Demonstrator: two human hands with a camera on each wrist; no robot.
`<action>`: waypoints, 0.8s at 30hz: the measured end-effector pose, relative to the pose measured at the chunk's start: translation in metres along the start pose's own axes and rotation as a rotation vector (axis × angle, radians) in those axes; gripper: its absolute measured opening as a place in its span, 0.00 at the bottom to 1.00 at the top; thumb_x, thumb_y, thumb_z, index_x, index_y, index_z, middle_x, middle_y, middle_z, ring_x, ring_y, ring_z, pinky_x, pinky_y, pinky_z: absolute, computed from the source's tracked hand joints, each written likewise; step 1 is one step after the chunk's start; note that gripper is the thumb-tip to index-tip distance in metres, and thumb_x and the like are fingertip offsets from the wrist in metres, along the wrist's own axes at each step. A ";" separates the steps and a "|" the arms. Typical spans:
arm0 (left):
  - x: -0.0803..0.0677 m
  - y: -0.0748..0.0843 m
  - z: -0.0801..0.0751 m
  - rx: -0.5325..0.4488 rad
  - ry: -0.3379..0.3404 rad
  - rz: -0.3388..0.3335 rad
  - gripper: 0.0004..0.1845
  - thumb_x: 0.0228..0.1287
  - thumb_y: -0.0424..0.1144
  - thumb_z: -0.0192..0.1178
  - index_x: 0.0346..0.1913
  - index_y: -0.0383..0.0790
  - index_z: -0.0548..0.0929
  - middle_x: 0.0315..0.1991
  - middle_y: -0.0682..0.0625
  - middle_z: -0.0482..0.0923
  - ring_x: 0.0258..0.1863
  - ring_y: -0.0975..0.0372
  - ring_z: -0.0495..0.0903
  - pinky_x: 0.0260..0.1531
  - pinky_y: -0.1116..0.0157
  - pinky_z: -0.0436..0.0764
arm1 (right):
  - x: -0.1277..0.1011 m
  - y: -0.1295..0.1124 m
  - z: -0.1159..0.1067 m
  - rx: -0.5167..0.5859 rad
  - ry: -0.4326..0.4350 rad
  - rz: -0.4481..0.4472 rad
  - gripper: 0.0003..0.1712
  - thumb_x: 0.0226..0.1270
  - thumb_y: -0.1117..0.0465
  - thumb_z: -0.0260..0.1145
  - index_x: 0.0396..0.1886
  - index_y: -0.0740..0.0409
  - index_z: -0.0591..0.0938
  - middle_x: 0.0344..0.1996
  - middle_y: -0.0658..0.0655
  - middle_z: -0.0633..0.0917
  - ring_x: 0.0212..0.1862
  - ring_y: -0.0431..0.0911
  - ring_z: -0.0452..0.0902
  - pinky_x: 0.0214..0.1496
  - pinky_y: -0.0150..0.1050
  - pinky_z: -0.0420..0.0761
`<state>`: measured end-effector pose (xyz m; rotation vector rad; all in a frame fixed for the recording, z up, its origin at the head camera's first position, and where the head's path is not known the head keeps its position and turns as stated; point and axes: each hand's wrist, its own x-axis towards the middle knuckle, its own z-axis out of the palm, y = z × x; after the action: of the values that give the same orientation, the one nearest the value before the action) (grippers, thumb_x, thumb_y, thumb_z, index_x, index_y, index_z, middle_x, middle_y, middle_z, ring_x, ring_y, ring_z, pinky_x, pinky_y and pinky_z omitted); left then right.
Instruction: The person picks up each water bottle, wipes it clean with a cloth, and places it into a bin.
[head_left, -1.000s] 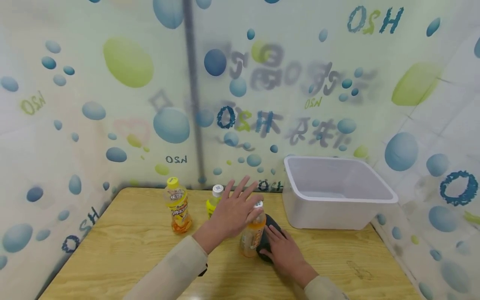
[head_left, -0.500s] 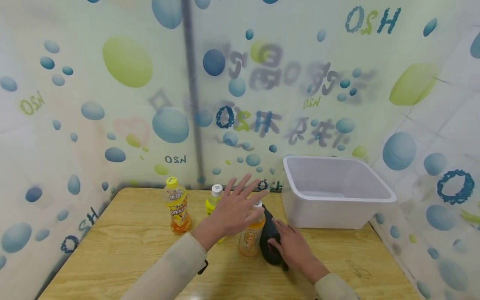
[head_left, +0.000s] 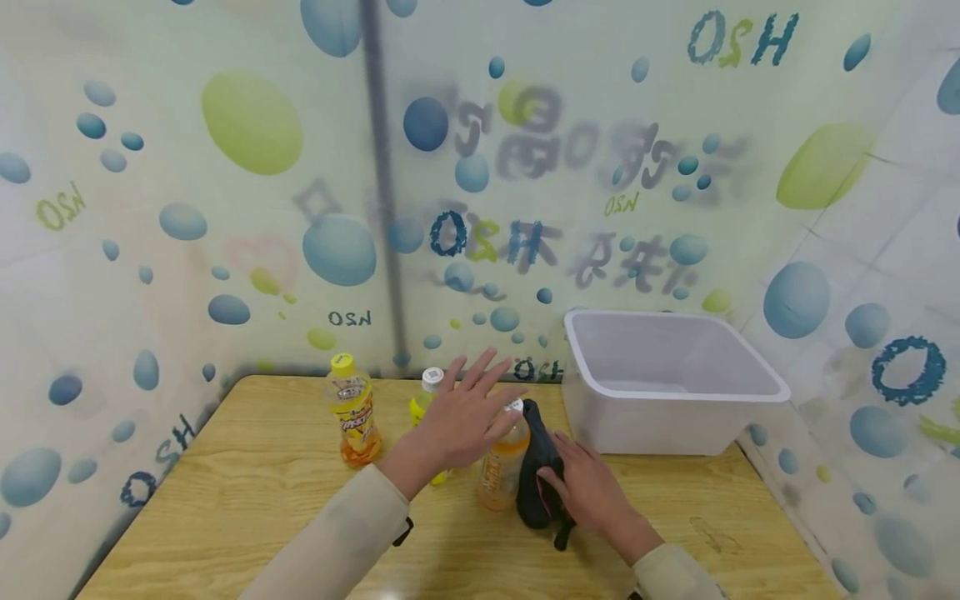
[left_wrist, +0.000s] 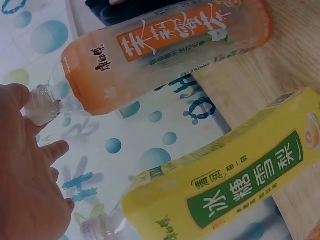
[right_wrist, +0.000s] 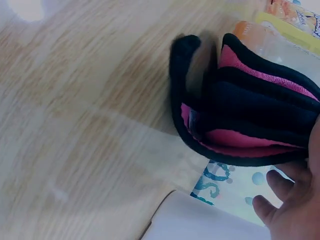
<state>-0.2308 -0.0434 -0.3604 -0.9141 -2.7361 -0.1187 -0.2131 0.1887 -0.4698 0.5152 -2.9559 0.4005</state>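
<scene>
My left hand hovers with fingers spread over the white cap of an orange tea bottle, touching it. The left wrist view shows that bottle beside a yellow-labelled bottle, with my palm by the cap. My right hand grips a black fabric piece with pink lining, held upright against the orange bottle. In the right wrist view the folded black and pink fabric hangs just above the wood, with my fingers at its lower edge.
A yellow-capped orange drink bottle and a white-capped yellow bottle stand at the back of the wooden table. A white plastic tub sits at the back right. Bubble-printed curtain walls close in the table.
My right hand has lifted the black fabric from lying flat on the table to standing up against the orange bottle. The left hand has stayed over the bottle cap.
</scene>
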 end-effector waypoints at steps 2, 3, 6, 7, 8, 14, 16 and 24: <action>0.000 0.000 0.000 -0.002 -0.008 0.004 0.26 0.77 0.59 0.31 0.72 0.63 0.64 0.78 0.53 0.51 0.80 0.55 0.40 0.75 0.44 0.45 | 0.000 -0.001 -0.002 0.008 0.014 -0.007 0.36 0.74 0.43 0.54 0.71 0.63 0.67 0.68 0.62 0.72 0.70 0.54 0.68 0.71 0.55 0.65; 0.000 0.000 0.000 -0.005 -0.011 0.004 0.26 0.77 0.59 0.31 0.73 0.63 0.63 0.79 0.53 0.51 0.80 0.55 0.40 0.75 0.44 0.45 | 0.000 -0.002 -0.003 0.010 0.021 -0.010 0.36 0.74 0.43 0.54 0.71 0.62 0.67 0.68 0.63 0.72 0.70 0.54 0.68 0.71 0.55 0.65; -0.001 0.000 0.000 -0.019 -0.014 0.007 0.26 0.77 0.59 0.32 0.73 0.63 0.63 0.79 0.53 0.51 0.80 0.55 0.40 0.75 0.44 0.44 | 0.000 -0.004 -0.008 0.013 0.055 -0.022 0.35 0.73 0.45 0.56 0.72 0.60 0.67 0.68 0.63 0.73 0.69 0.55 0.70 0.70 0.56 0.66; -0.001 0.000 0.000 -0.025 -0.013 0.008 0.26 0.77 0.59 0.32 0.73 0.62 0.63 0.78 0.53 0.51 0.80 0.55 0.40 0.75 0.44 0.44 | 0.001 -0.005 -0.009 0.017 0.065 -0.026 0.35 0.73 0.45 0.56 0.72 0.59 0.66 0.67 0.63 0.73 0.68 0.54 0.70 0.70 0.56 0.66; -0.001 0.000 0.000 -0.029 -0.015 0.009 0.26 0.77 0.58 0.32 0.73 0.62 0.63 0.78 0.53 0.51 0.80 0.55 0.40 0.75 0.44 0.44 | 0.000 -0.006 -0.011 0.024 0.077 -0.029 0.34 0.73 0.46 0.56 0.72 0.58 0.66 0.67 0.63 0.73 0.68 0.54 0.70 0.70 0.56 0.66; -0.001 0.000 -0.002 -0.036 -0.030 0.008 0.26 0.78 0.58 0.32 0.74 0.62 0.62 0.79 0.56 0.48 0.80 0.56 0.39 0.75 0.44 0.44 | 0.002 -0.016 -0.024 0.051 0.113 -0.065 0.33 0.75 0.45 0.53 0.73 0.57 0.66 0.68 0.60 0.73 0.71 0.53 0.67 0.72 0.55 0.64; -0.002 0.000 -0.002 -0.035 -0.031 0.006 0.26 0.78 0.58 0.32 0.74 0.62 0.61 0.79 0.56 0.47 0.80 0.56 0.39 0.75 0.44 0.44 | 0.003 -0.020 -0.027 0.046 0.106 -0.067 0.34 0.75 0.45 0.52 0.73 0.57 0.65 0.69 0.60 0.71 0.71 0.52 0.66 0.72 0.54 0.63; -0.002 0.001 0.001 -0.056 -0.006 0.008 0.26 0.78 0.57 0.34 0.73 0.60 0.63 0.79 0.53 0.51 0.80 0.55 0.41 0.75 0.44 0.45 | 0.009 -0.025 -0.024 -0.017 0.063 -0.093 0.38 0.75 0.42 0.49 0.73 0.63 0.64 0.71 0.60 0.69 0.72 0.52 0.65 0.73 0.52 0.62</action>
<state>-0.2289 -0.0438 -0.3623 -0.9417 -2.7476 -0.1927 -0.2108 0.1700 -0.4390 0.6226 -2.8592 0.3745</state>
